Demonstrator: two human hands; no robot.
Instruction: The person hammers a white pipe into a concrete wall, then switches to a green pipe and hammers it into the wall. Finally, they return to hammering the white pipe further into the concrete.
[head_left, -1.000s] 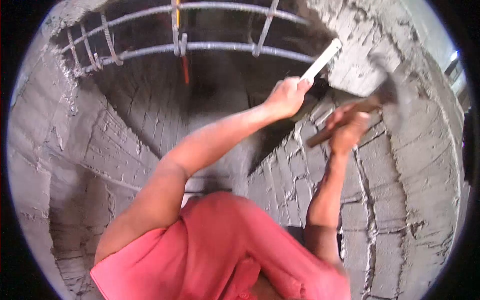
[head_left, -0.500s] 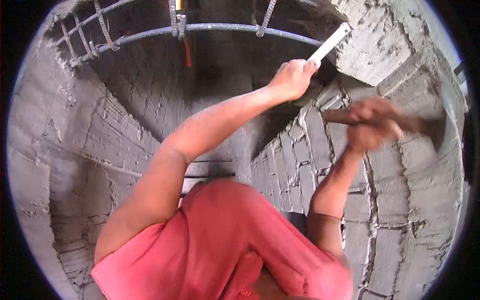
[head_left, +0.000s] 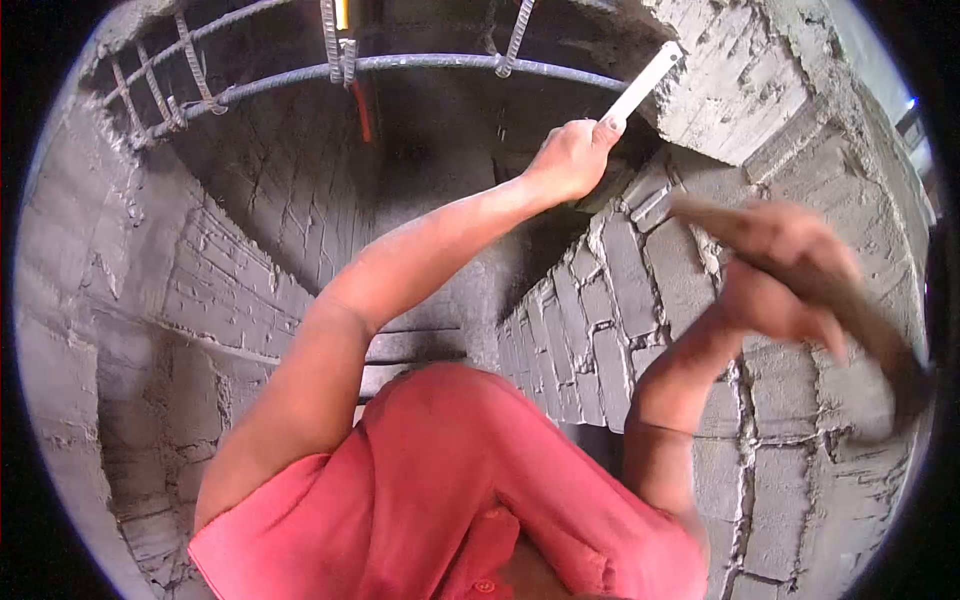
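Overhead, your left hand point(head_left: 570, 160) is gripping a pale flat metal chisel point(head_left: 640, 88), its long axis slanting up and right into the rough grey concrete block point(head_left: 740, 90). Your right hand point(head_left: 785, 270) is clutching a blurred wooden-handled hammer point(head_left: 860, 320), well apart, below and right of the chisel.

A curved wall of grey bricks point(head_left: 620, 290) lined the shaft, its courses set in rough, cracked mortar joints point(head_left: 745, 400) and running down into the dark. On top of this wall at the upper right sat a rough concrete lump point(head_left: 740, 90), overhanging the bricks, with the tip of a pale chisel point(head_left: 640, 85) pressed against its left edge. Ribbed steel bars point(head_left: 450, 62), tied with short cross pieces, spanned the opening from beside that lump across to the plastered wall point(head_left: 90, 250) on the left.
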